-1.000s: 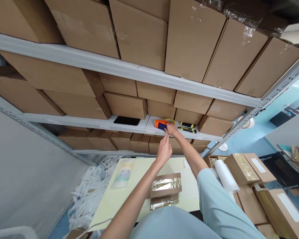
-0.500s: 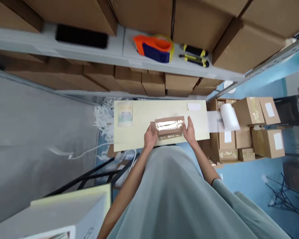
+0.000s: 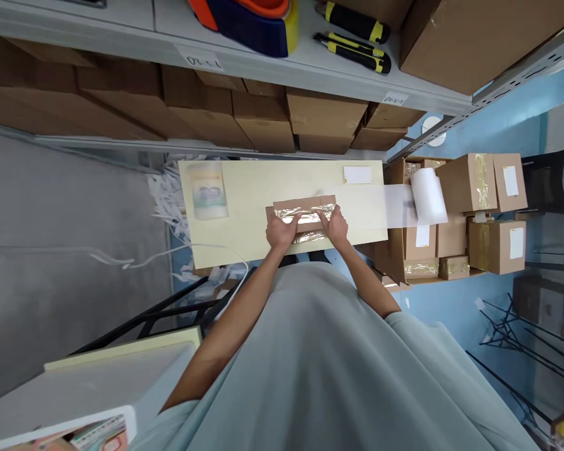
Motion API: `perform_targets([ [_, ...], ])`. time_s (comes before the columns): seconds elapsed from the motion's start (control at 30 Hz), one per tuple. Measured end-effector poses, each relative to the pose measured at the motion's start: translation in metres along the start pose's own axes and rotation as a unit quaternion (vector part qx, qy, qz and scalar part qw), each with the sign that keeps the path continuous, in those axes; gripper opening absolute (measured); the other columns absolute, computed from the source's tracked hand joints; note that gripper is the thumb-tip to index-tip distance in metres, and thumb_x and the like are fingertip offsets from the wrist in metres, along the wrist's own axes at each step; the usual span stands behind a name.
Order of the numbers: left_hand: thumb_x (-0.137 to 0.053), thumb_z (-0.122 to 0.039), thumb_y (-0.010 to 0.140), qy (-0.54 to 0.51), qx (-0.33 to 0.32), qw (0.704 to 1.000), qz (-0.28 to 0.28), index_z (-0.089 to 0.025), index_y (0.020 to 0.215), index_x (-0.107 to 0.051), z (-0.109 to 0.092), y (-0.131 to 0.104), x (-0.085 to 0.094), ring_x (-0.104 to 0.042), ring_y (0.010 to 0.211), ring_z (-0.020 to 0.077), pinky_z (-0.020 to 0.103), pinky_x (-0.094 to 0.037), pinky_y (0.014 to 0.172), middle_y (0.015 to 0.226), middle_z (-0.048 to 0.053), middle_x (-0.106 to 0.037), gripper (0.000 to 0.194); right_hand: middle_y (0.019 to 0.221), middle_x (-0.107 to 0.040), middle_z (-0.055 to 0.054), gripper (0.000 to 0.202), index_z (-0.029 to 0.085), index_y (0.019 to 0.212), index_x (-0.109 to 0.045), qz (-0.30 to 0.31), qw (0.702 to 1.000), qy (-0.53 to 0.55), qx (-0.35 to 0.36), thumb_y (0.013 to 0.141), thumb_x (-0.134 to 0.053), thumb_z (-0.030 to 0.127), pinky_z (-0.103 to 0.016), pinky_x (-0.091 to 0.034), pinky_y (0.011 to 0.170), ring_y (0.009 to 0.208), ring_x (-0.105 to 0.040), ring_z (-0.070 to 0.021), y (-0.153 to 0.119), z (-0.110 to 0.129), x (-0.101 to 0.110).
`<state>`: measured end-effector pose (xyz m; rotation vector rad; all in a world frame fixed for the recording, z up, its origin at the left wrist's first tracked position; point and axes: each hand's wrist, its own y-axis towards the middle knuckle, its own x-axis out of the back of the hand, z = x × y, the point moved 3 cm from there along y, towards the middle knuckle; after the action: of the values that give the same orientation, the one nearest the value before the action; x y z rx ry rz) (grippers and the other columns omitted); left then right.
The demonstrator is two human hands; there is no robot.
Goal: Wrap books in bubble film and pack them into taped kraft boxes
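Note:
A small cardboard box (image 3: 305, 204) with shiny clear packing tape along it is held in front of my body, over the pale yellow table (image 3: 249, 188). My left hand (image 3: 281, 232) grips its left end, thumb lying across the taped face. On the right end, my right hand (image 3: 336, 227) is closed around the edge with its thumb on the tape too. The fingers beneath the box are hidden. A white label (image 3: 357, 175) lies on the table beyond the box, and a clear bag with a printed sheet (image 3: 208, 191) rests at the left end.
A metal shelf (image 3: 263, 78) crosses the top, bearing an orange and blue tape dispenser (image 3: 258, 25), utility knives (image 3: 355, 37) and cardboard boxes. Right of the table stand a white foam roll (image 3: 428, 196) and stacked boxes (image 3: 496, 244). A white cable (image 3: 169, 250) hangs at left.
My right hand has gone from spread fingers beside the box to gripping its right end. Both thumbs now press on the taped face. The camera view has shifted.

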<state>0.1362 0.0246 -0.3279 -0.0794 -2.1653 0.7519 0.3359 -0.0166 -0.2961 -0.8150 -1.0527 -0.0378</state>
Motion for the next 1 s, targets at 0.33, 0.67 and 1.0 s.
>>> perform_targets([
  [0.33, -0.050, -0.047, 0.108, -0.031, -0.094, 0.992, 0.080, -0.021, 0.087, -0.071, 0.008, 0.005, 0.033, -0.073, 0.101, 0.0340, 0.038, -0.054, 0.089, 0.093, 0.015, -0.077, 0.039, 0.140, -0.073, -0.019, 0.063, 0.013, 0.160, -0.052, -0.022, 0.997, 0.001, 0.076, 0.121, -0.008, 0.036, -0.034, -0.053, 0.108, 0.131, -0.068, -0.0286, -0.015, -0.008, 0.027],
  [0.67, -0.048, -0.062, 0.108, -0.120, -0.232, 0.965, -0.005, -0.018, 0.129, -0.077, 0.006, -0.040, 0.140, -0.073, 0.110, 0.0249, 0.033, -0.058, 0.098, 0.125, 0.012, -0.077, 0.057, 0.141, -0.064, -0.020, 0.057, 0.018, 0.155, -0.060, -0.188, 0.959, 0.123, 0.175, 0.120, -0.028, 0.048, -0.041, -0.058, 0.107, 0.124, -0.068, -0.0298, -0.104, 0.017, 0.095],
  [1.0, -0.059, -0.042, 0.104, -0.174, -0.105, 0.978, 0.044, -0.020, 0.128, -0.068, 0.068, 0.002, 0.117, -0.074, 0.123, 0.0262, 0.037, -0.058, 0.107, 0.138, 0.013, -0.077, 0.034, 0.128, -0.079, -0.016, 0.040, 0.021, 0.123, -0.067, -0.066, 0.965, 0.229, 0.113, 0.114, -0.048, 0.054, -0.037, -0.062, 0.102, 0.120, -0.078, -0.0268, -0.061, 0.026, 0.001],
])
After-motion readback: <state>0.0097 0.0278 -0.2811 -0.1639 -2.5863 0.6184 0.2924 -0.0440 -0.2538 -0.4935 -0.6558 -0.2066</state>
